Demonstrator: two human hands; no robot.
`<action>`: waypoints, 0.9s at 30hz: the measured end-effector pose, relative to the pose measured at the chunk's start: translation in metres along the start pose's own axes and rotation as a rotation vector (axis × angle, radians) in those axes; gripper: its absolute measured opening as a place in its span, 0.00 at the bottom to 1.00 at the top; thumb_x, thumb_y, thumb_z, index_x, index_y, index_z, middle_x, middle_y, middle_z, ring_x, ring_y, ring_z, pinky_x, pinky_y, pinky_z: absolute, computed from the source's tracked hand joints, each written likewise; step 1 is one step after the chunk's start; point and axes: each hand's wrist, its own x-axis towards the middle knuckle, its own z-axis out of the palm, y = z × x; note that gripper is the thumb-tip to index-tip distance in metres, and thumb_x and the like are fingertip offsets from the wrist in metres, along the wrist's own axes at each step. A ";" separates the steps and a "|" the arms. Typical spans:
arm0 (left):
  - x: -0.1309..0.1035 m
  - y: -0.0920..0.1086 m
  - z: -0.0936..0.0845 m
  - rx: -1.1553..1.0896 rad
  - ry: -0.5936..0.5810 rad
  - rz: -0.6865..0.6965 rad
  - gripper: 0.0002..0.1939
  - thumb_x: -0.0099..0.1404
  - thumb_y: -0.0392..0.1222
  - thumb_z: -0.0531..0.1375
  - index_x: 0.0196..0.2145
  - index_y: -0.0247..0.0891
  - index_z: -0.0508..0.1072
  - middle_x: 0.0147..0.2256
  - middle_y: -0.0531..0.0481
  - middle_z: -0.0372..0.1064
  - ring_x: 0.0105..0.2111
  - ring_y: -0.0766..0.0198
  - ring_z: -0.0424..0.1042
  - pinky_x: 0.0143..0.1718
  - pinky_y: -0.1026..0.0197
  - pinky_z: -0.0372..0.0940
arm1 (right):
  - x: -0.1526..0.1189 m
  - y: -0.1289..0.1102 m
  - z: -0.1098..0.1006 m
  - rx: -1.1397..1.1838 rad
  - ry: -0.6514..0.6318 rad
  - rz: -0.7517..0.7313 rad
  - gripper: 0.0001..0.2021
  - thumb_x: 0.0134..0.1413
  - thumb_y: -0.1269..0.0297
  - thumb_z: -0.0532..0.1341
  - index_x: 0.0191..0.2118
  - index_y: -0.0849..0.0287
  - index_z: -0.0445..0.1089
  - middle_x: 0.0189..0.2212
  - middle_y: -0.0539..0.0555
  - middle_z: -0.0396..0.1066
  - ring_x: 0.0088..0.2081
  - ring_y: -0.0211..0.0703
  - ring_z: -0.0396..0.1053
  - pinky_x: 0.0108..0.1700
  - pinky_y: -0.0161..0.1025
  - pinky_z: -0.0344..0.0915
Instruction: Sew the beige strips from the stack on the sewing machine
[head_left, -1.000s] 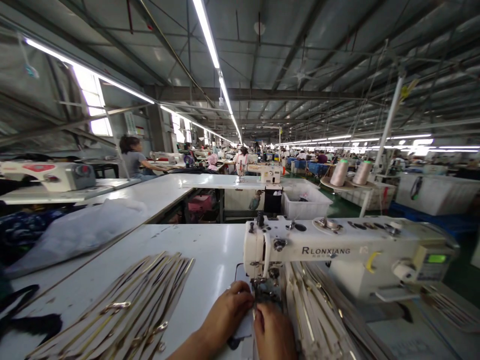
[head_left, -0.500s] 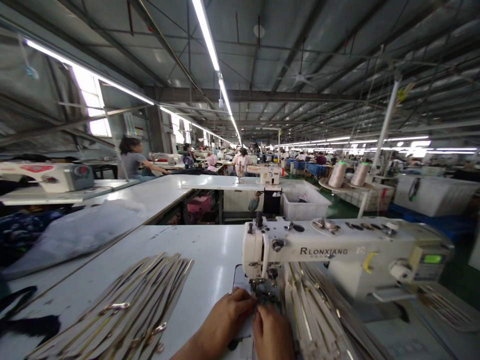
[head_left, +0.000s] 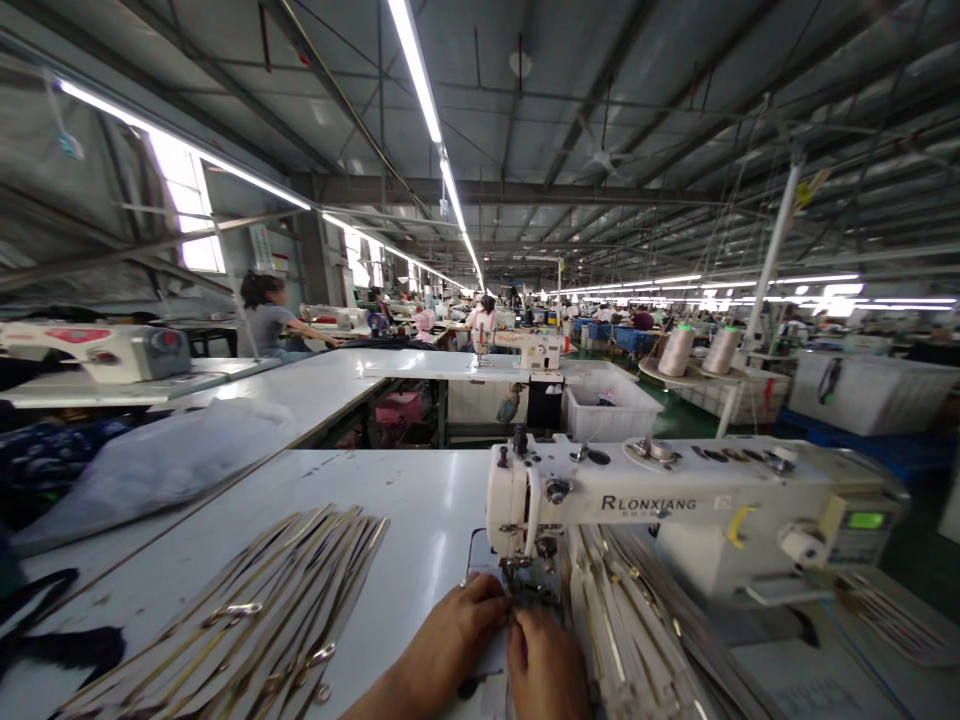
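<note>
Both hands meet at the needle area of a white sewing machine point(head_left: 622, 500). My left hand point(head_left: 461, 635) has its fingers bent and pressed together just in front of the presser foot point(head_left: 529, 580). Beside it, my right hand point(head_left: 544, 655) is closed too, its fingertips nearly touching the left ones. Whatever they pinch is hidden behind the fingers. A pile of beige straps with gold edges and metal clasps point(head_left: 270, 600) lies to the left. More such straps point(head_left: 622, 610) pass under the machine arm, right of my right hand.
The white tabletop point(head_left: 405, 500) spreads left and ahead of the machine. A clear plastic bag point(head_left: 172, 460) lies at the left. Thread cones point(head_left: 675, 350) stand on a rack at the right, near a white bin point(head_left: 611, 405). A co-worker point(head_left: 270, 315) sits at the far left.
Both hands stay in nearly the same place by the needle, fingers closed. The view has shifted very slightly; the strap piles have not moved.
</note>
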 end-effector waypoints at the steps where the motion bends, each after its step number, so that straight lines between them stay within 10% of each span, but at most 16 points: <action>1: 0.000 0.000 0.000 -0.001 -0.002 -0.002 0.12 0.71 0.37 0.53 0.42 0.42 0.76 0.41 0.46 0.70 0.41 0.58 0.71 0.43 0.61 0.67 | 0.000 0.000 0.000 -0.001 0.007 -0.007 0.15 0.57 0.77 0.51 0.38 0.56 0.74 0.32 0.54 0.75 0.35 0.43 0.75 0.38 0.33 0.65; 27: 0.002 -0.003 0.002 -0.013 0.016 0.005 0.12 0.70 0.35 0.53 0.42 0.41 0.76 0.40 0.45 0.70 0.40 0.57 0.71 0.42 0.59 0.68 | 0.000 0.001 -0.001 -0.011 -0.005 -0.041 0.15 0.57 0.76 0.49 0.37 0.57 0.72 0.32 0.54 0.75 0.34 0.44 0.74 0.36 0.35 0.65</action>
